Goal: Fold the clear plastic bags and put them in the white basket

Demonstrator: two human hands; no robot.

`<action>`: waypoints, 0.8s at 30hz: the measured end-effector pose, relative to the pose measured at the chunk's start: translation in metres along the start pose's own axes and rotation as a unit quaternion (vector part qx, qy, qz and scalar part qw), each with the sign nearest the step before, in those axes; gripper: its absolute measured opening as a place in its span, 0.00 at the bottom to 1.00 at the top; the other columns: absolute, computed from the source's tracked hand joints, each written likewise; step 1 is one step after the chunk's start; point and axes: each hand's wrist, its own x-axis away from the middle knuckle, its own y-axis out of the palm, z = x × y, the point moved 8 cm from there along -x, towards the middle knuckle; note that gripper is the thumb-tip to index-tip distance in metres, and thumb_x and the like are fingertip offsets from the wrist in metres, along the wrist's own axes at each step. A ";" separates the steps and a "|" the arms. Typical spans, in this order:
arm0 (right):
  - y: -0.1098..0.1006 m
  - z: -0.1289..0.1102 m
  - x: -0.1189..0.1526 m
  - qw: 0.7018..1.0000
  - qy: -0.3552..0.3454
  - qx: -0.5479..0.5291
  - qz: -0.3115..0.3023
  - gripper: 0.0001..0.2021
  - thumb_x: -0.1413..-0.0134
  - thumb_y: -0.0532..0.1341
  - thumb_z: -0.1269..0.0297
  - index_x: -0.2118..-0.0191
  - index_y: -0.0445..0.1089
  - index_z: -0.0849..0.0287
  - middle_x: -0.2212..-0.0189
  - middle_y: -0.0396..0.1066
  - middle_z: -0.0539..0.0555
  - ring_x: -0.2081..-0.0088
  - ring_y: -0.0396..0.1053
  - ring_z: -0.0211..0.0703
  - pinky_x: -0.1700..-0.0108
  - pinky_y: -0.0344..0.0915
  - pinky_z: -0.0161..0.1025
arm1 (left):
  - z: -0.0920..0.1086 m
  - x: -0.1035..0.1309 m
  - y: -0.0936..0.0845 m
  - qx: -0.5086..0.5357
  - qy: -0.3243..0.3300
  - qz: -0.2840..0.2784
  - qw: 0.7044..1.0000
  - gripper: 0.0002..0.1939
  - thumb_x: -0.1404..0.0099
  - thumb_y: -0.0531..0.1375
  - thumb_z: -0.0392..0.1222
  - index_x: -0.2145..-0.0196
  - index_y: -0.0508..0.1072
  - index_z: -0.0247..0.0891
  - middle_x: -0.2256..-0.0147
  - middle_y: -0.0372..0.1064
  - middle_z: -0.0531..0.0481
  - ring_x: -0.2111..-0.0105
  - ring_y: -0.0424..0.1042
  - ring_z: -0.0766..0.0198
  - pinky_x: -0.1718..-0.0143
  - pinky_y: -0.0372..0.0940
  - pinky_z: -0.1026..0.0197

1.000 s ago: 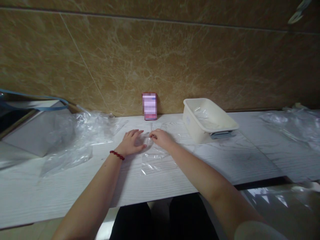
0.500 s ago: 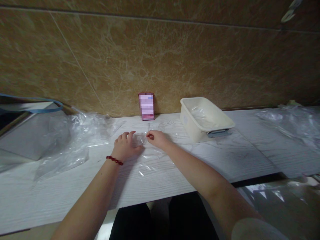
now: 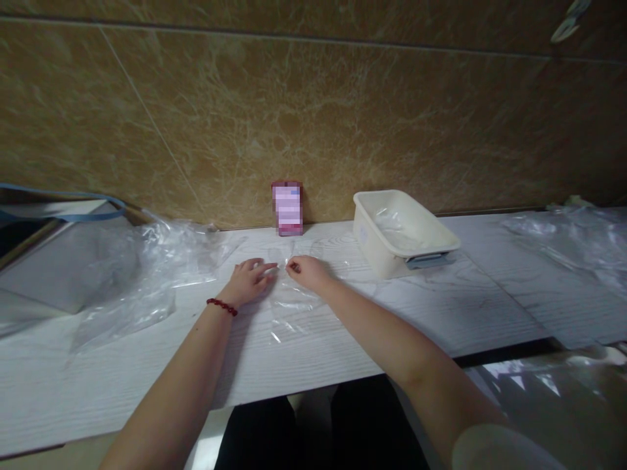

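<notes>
A clear plastic bag (image 3: 292,310) lies flat on the pale wood-grain tabletop in front of me. My right hand (image 3: 304,271) pinches its upper part between thumb and fingertips; the exact spot is too small to make out. To the left of it, my left hand (image 3: 251,281), with a dark red bead bracelet (image 3: 222,305) on the wrist, has its fingers stretched out and apart. Its fingertips reach the bag's left edge, close to my right fingertips. Whether they touch the film I cannot tell.
A phone (image 3: 289,209) leans against the brown tiled wall (image 3: 245,117). Right of my hands stands a cream plastic bin (image 3: 379,251) with clear film inside. Crumpled clear plastic (image 3: 147,274) and a white box (image 3: 53,274) are at left, more plastic (image 3: 582,241) at far right.
My left hand has shifted slightly left, and its fingers have turned from spread above the bag to pointing right. My right hand stays in its pinch at the same spot.
</notes>
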 end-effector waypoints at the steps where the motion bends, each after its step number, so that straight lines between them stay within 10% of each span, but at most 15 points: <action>1: 0.001 0.001 0.000 1.000 0.003 -0.001 -0.003 0.07 0.51 0.54 0.65 0.68 0.69 0.59 0.72 0.70 0.50 0.71 0.65 0.34 0.68 0.58 0.30 | -0.001 0.001 0.002 -0.013 0.004 -0.009 1.000 0.17 0.43 0.50 0.48 0.56 0.67 0.48 0.55 0.62 0.44 0.54 0.59 0.55 0.53 0.52 0.47; 24: -0.008 0.007 0.003 0.996 0.029 0.086 0.012 0.09 0.56 0.55 0.70 0.67 0.70 0.56 0.70 0.71 0.51 0.67 0.66 0.38 0.63 0.59 0.33 | 0.002 -0.002 0.016 -0.065 -0.027 -0.106 0.992 0.31 0.48 0.50 0.61 0.47 0.56 0.54 0.43 0.47 0.44 0.44 0.42 0.40 0.51 0.39 0.34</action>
